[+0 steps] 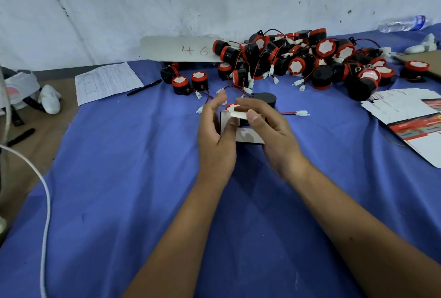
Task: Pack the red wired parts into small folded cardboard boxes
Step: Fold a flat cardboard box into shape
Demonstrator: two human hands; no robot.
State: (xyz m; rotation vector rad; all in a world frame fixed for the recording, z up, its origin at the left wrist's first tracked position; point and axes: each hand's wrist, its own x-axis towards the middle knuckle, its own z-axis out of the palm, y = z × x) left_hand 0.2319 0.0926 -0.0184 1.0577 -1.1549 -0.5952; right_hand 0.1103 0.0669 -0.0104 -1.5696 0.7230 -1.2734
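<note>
Blue cloth (143, 178) covers the worktable below a scuffed white wall, and at its centre a small box (241, 130) sits between a person's two hands, one red part (231, 107) showing just above its open top. The left hand (216, 140) cups the box's left side with fingers loosely upright and the thumb against the cardboard; the right hand (267, 128) pinches a white flap (238, 115) between thumb and forefinger, apparently folding it down over the part. To close it cleanly, the judgement is that the part's wire (287, 113), which trails right to a white plug (302, 113) on the cloth, should be tucked inside before the flap is pressed home, with the left hand bracing the wall so the box does not skew. Behind, a heap of parts (310, 61) awaits packing beside a card marked "46" (186, 50); flat boxes (410, 118) lie at right, a form (107, 82) and pen (144, 87) at left. How deep the part sits in the box is hidden by the hands, and whether the trailing wire belongs to it or to the black piece behind cannot be told; motion blur softens the left fingertips.
</note>
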